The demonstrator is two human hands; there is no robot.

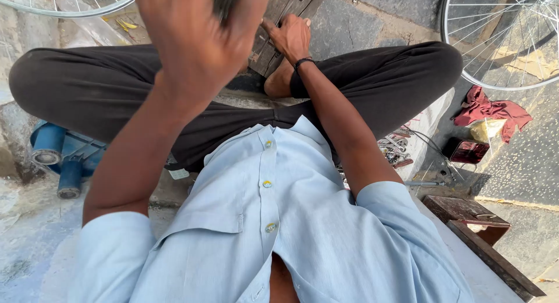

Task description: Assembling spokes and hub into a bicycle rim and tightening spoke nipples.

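I sit cross-legged in dark trousers (99, 84) and a light blue shirt (279, 221). My left hand (198, 41) is raised close to the camera and blurred, its fingers closed around a dark handle-like object (226, 1) that sticks out at the top. My right hand (290, 38), with a dark band on the wrist, rests farther away on a dark wooden plank (279, 18) that lies in front of my crossed legs. Its fingers are curled on the wood and one finger points left. What lies under that hand is hidden.
Bicycle wheels with spokes stand at the top left (64, 6) and top right (501, 41). A blue object with cylinders (58, 157) lies at the left. To the right are metal tools (396, 151), a red cloth (492, 111), a small red box (466, 151) and a wooden stool (466, 213).
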